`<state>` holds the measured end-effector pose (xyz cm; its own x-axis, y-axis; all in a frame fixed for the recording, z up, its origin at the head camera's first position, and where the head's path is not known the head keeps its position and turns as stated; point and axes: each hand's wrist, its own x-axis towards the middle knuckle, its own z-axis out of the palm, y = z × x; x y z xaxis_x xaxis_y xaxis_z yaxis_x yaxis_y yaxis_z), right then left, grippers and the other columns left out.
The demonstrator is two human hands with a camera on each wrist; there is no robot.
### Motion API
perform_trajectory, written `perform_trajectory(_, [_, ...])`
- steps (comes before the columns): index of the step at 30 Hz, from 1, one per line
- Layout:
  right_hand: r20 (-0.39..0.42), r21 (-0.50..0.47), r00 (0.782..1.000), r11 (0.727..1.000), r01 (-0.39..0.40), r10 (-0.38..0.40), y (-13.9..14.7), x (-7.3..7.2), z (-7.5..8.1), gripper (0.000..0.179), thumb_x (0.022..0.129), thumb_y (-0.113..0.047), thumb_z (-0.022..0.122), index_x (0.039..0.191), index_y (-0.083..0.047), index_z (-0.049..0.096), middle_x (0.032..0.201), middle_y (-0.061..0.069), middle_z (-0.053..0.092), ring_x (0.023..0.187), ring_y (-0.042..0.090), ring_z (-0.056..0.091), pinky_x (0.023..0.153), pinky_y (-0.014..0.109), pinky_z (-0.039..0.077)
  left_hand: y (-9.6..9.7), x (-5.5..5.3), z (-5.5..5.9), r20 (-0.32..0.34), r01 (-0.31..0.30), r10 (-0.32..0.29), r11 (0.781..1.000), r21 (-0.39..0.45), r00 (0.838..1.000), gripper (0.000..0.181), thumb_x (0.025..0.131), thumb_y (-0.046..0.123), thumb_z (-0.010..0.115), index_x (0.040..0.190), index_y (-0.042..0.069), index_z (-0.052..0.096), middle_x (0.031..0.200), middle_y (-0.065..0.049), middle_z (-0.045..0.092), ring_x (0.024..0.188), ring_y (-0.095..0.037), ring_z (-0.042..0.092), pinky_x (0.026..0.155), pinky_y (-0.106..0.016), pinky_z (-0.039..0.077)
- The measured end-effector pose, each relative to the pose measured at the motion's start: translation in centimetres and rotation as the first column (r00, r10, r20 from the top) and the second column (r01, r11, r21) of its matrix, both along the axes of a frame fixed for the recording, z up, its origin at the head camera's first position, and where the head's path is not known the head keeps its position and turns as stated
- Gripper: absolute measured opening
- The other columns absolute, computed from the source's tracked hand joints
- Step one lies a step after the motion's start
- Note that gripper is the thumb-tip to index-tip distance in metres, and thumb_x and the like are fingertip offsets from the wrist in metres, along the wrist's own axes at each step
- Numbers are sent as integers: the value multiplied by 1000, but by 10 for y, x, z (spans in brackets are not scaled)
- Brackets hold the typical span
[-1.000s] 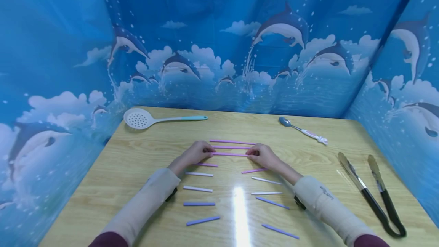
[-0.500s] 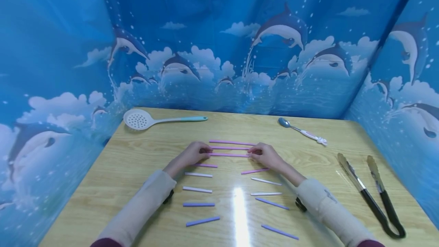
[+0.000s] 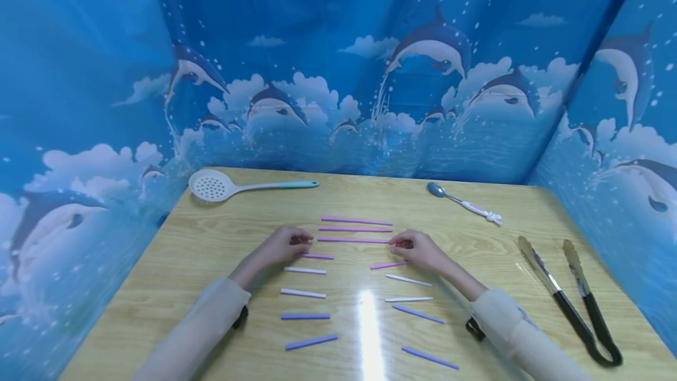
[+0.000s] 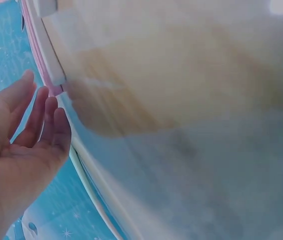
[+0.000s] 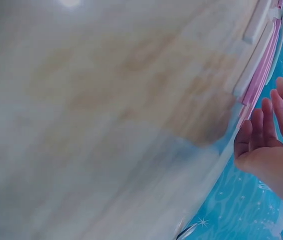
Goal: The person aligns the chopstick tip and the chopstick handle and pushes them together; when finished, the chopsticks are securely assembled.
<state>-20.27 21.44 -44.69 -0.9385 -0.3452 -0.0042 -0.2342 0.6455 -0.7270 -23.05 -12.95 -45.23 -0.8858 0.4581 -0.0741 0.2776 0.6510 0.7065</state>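
Three long thin pink sticks lie side by side across the table in the head view; the nearest pink stick [image 3: 353, 240] is between my hands. My left hand [image 3: 280, 246] is just off its left end, fingers loosely bent and holding nothing. At its right end, my right hand [image 3: 418, 249] has its fingertips close to the tip. Both wrist views agree: the left hand [image 4: 26, 145] and right hand [image 5: 271, 140] have thumb and fingers apart. Below them lie a short left pink stick [image 3: 319, 256] and a right one [image 3: 388, 265], each partly under a hand.
Two columns of short sticks continue toward me, including a white stick [image 3: 303, 293] and a blue stick [image 3: 311, 343]. A slotted skimmer [image 3: 211, 186] lies at the back left, a spoon [image 3: 436, 189] at the back right. Open tongs [image 3: 597, 319] rest on the right.
Both hands have let go of the nearest long pink stick and drawn apart, the left hand moving left and toward me, the right hand slightly right. The sticks stay in place.
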Motion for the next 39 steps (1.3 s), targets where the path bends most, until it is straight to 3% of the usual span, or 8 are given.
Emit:
perform_trajectory(6, [38, -3, 999, 999, -38, 39, 5, 7, -4, 21, 84, -12, 70, 101, 0, 69, 87, 3, 65, 77, 10, 56, 68, 19, 49, -9, 8, -4, -29, 100, -99, 993, 59, 995, 25, 87, 9, 67, 110, -3, 66, 97, -9, 69, 90, -18, 63, 82, -31, 53])
perform_trajectory(14, [25, -4, 994, 994, -109, 109, 6, 11, -8, 22, 82, -12, 73, 99, 1, 69, 85, 3, 66, 75, 6, 55, 67, 20, 49, -9, 11, -5, -18, 120, -119, 990, 76, 993, 26, 86, 13, 70, 107, -3, 67, 95, -8, 69, 88, -16, 63, 80, -28, 52])
perform_trajectory(25, [12, 19, 979, 978, -206, 206, 7, 11, -8, 9, 84, -6, 69, 91, -1, 70, 85, 2, 65, 73, 2, 51, 63, 19, 46, -9, 10, -7, -71, 178, -176, 984, 26, 982, 18, 87, 9, 67, 102, -2, 70, 95, -9, 68, 91, -22, 61, 82, -30, 50])
perform_trajectory(32, [11, 14, 978, 978, -208, 208, 5, 12, -7, 8, 84, -5, 69, 90, 0, 70, 83, 2, 64, 73, 2, 51, 63, 19, 46, -10, 9, -10, -82, 189, -185, 981, 34, 979, 15, 87, 8, 67, 99, -1, 71, 90, -6, 66, 84, -13, 57, 74, -23, 47])
perform_trajectory(39, [25, 14, 986, 986, -163, 163, 4, 11, -5, 8, 85, -8, 68, 92, -3, 71, 84, 2, 64, 73, 6, 53, 64, 20, 47, -6, 11, -5, -56, 151, -148, 987, 53, 987, 17, 88, 9, 66, 102, 0, 69, 94, -8, 69, 88, -18, 63, 80, -29, 52])
